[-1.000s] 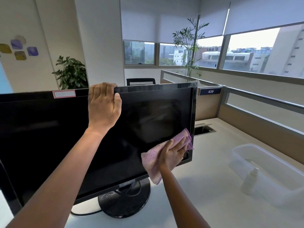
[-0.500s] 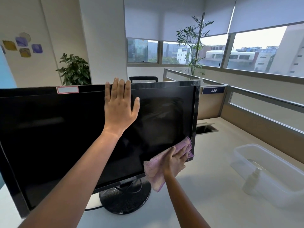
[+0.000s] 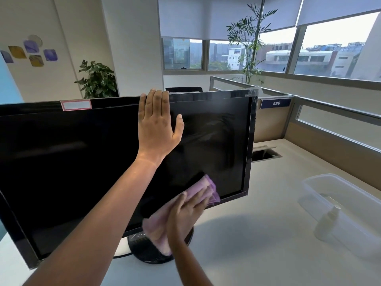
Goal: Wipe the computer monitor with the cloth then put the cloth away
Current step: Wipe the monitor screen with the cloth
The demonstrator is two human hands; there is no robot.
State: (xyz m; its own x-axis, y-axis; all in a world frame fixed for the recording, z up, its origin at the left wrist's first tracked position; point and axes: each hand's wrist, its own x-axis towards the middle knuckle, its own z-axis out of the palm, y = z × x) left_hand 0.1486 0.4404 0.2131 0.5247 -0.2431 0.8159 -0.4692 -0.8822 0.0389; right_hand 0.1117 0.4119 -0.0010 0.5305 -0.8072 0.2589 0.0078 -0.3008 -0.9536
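A black computer monitor [image 3: 61, 162] stands on a round black base on the pale desk, its screen dark. My left hand [image 3: 157, 124] is up in front of the monitor's top edge, palm toward the screen, fingers straight and together, holding nothing. My right hand [image 3: 185, 211] presses a pink cloth [image 3: 203, 187] flat against the lower right part of the screen. The cloth's lower end hangs down over the base.
A clear plastic bin [image 3: 321, 182] sits on the desk [image 3: 257, 244] at the right, with a white spray bottle [image 3: 326, 223] in front of it. A cable opening [image 3: 265, 154] lies behind the monitor. Low partition walls border the desk's far and right sides.
My left hand let go of the monitor's top edge and now has its fingers straight. My right hand slid the cloth leftward along the screen's lower part, away from the right bezel.
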